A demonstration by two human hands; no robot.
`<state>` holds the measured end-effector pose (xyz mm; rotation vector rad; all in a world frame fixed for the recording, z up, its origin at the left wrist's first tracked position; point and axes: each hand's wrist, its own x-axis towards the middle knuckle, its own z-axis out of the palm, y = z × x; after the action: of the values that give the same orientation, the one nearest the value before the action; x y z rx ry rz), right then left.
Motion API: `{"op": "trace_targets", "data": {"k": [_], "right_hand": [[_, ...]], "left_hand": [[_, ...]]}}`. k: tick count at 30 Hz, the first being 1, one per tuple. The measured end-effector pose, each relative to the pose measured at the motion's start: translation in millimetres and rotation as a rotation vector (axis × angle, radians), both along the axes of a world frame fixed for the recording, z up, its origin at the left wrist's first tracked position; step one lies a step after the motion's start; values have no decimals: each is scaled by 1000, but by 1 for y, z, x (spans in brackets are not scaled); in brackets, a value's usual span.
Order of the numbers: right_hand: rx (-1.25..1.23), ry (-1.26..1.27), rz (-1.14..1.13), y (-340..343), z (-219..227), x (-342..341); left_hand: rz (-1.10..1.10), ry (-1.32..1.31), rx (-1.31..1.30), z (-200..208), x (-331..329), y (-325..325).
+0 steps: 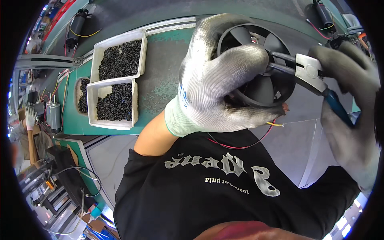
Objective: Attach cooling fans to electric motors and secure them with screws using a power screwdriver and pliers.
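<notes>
My left hand [212, 76], in a white glove with grey-stained fingers, wraps round a black fan [262, 91] with a round housing. Its thumb lies across the front, over part of the hub and blades. In my right hand [360, 100], gloved and smeared by motion, is a pair of pliers [309, 72] with a silver head, thin dark jaws and blue handles. The jaw tips reach the fan's hub next to my left thumb; what they touch there is hidden. Red and yellow wires [269, 130] hang below the fan.
Two white trays [136, 105] of small black parts stand on the green worktop [160, 86], beside an oval opening [78, 96] with more. Cylindrical motors with wires [76, 30] lie at the far left and far right [323, 16]. A co-worker's gloved hand [30, 117] shows at left.
</notes>
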<state>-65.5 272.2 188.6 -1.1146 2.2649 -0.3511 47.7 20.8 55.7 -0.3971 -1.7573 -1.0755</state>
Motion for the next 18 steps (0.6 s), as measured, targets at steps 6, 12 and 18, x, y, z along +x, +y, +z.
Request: {"op": "trace_targets", "data": {"k": [6,12,18], "right_hand": [[-585,782,488,-99,-11,-60],[-567,803,-125,-46,-181,-155],[-636,198,-246,-42,-191,-31]], "left_hand": [[-63,-40,-94,7,4,-4],[-19,-104,-183,19,13,-7],[68,-153,15,7,5,-3]]}}
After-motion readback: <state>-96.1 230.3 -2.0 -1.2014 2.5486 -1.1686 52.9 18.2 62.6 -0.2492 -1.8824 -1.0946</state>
